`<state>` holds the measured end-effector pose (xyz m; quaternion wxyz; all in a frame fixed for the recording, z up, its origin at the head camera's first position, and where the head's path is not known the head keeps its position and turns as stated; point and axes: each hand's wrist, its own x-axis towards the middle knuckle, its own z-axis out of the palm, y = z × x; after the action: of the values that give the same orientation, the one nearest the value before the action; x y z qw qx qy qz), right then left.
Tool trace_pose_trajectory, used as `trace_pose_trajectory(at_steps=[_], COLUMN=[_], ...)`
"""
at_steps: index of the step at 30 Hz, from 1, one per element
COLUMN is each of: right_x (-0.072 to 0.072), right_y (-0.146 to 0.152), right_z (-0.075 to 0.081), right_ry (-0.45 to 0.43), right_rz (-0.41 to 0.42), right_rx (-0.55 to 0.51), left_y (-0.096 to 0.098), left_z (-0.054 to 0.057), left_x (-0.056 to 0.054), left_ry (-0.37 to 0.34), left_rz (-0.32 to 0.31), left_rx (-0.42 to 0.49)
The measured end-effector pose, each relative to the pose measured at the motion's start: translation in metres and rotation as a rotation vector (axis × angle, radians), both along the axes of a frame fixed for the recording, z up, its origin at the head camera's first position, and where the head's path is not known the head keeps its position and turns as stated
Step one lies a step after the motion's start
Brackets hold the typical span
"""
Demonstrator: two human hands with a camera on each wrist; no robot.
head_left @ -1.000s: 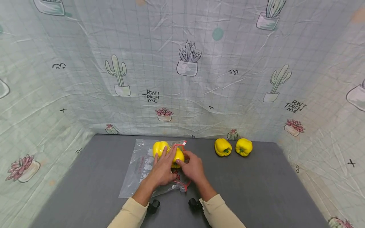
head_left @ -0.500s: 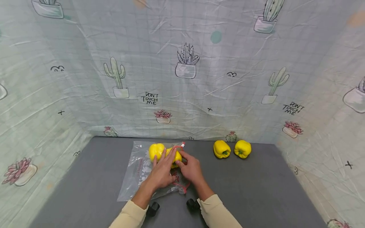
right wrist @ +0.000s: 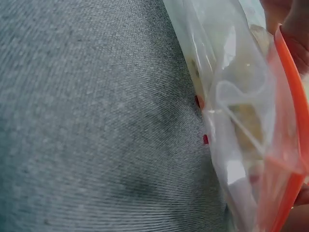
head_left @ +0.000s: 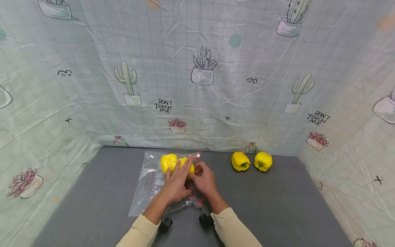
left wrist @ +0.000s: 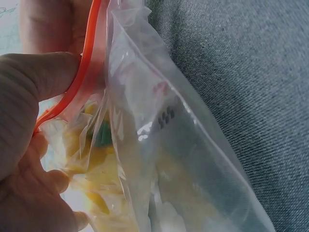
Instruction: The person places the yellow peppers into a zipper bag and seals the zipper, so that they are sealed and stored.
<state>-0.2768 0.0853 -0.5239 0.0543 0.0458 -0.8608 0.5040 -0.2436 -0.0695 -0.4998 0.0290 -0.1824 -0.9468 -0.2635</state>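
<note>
Two hands work close together over a clear plastic bag (head_left: pixel 140 192) lying flat on a grey desk (head_left: pixel 256 206). The left hand (head_left: pixel 176 185) stretches its fingers, nearly straight, across a yellow bell pepper (head_left: pixel 192 168) at the bag's mouth. The right hand (head_left: pixel 205 178), fingers bent, meets the same pepper's near end; whether it grips the fruit or merely pushes cannot be told. Another yellow pepper (head_left: pixel 168 163) sits just beside it, within the bag's outline. In the left wrist view a thumb lies against the bag's red strip (left wrist: pixel 85 58), with yellow flesh and a green stem showing through the plastic. Red and white printing marks the bag, too small and creased to read. Well apart to the right, a third pepper (head_left: pixel 240 161) and a fourth pepper (head_left: pixel 263 161) rest side by side on the desk. Behind, a cactus-patterned backdrop (head_left: pixel 262 113) carries the words "DON'T TOUCH ME" twice, once left of centre and once toward the right. Cream sleeves (head_left: pixel 139 230) cover both forearms.
</note>
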Motion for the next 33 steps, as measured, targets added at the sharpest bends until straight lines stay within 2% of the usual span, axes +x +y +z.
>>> trace_pose_trajectory(at_steps=[2, 4, 9, 11, 15, 19, 22, 25, 27, 30, 33], right_x=[-0.001, -0.002, -0.005, -0.006, -0.006, -0.005, -0.004, -0.005, -0.006, -0.005, -0.003], right_y=[0.0, 0.0, 0.0, -0.001, -0.001, 0.001, 0.002, 0.002, 0.001, 0.0, 0.0], right_z=[0.002, 0.003, 0.005, 0.005, 0.008, 0.01, 0.01, 0.009, 0.009, 0.009, 0.01], right_ry=[0.0, -0.004, -0.034, -0.037, -0.05, -0.11, -0.16, -0.152, -0.15, -0.16, -0.208], right_rz=[0.007, 0.013, -0.003, -0.015, -0.013, 0.091, 0.148, 0.154, 0.162, 0.239, 0.33], right_rx=[0.012, -0.02, -0.242, -0.29, -0.243, -0.195, -0.242, -0.273, -0.258, -0.197, -0.184], left_y=[0.0, 0.0, -0.002, -0.001, 0.0, 0.001, 0.001, 0.001, 0.002, 0.002, 0.001], left_z=[0.002, 0.003, 0.007, 0.007, 0.007, 0.008, 0.01, 0.012, 0.012, 0.013, 0.013], left_x=[-0.001, -0.002, -0.001, -0.001, -0.001, -0.001, -0.002, -0.002, -0.002, -0.001, -0.001], left_ry=[0.005, 0.006, 0.006, 0.004, 0.006, 0.01, 0.017, 0.019, 0.022, 0.02, 0.015], left_rz=[0.0, 0.001, 0.001, -0.006, -0.018, -0.016, -0.011, -0.012, -0.015, -0.018, -0.013], left_rx=[0.001, 0.001, 0.01, 0.009, 0.012, 0.008, -0.001, -0.009, -0.01, -0.007, 0.002])
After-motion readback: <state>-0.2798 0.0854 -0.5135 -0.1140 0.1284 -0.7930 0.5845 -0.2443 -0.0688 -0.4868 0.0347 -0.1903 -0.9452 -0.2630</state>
